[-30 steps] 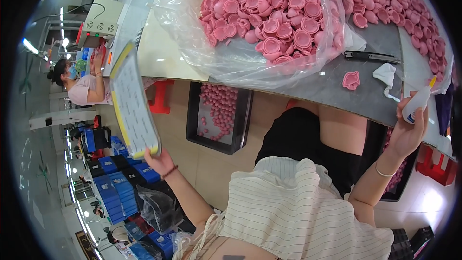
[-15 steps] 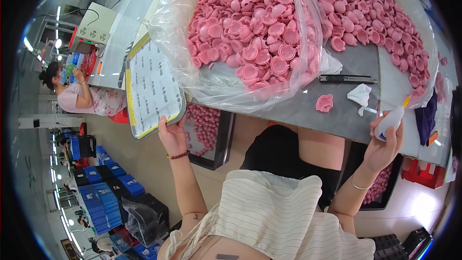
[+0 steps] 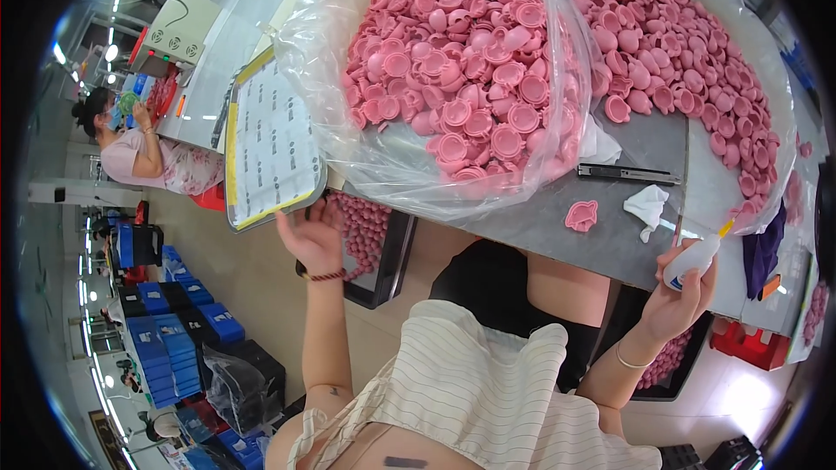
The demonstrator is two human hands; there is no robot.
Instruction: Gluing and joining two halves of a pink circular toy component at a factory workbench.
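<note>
My right hand (image 3: pixel 681 303) is wrapped round a small white squeeze bottle (image 3: pixel 691 263) with a yellow tip, tilted up at the table's front edge. Its tip points toward the pink shells at the right. My left hand (image 3: pixel 313 239) is open, palm up with fingers apart, just below the lower corner of a shallow tray (image 3: pixel 272 144). The tray has a patterned white lining and yellow edging, and juts past the table edge. A single pink shell piece (image 3: pixel 582 216) lies on the grey tabletop beside a crumpled white tissue (image 3: pixel 645 209) and a black box cutter (image 3: pixel 629 174).
Two clear plastic bags hold heaps of pink half-shells (image 3: pixel 453 61) and more pink half-shells (image 3: pixel 662 52). Below the table are a black bin (image 3: pixel 396 265) of pink balls and a red crate (image 3: pixel 749 345). A co-worker (image 3: pixel 131 152) sits at the far left near a beige control box (image 3: pixel 178 30).
My left hand has let go of the tray's edge and opened, dropping slightly below it. The bottle stays in my right hand; the whole view has shifted a little.
</note>
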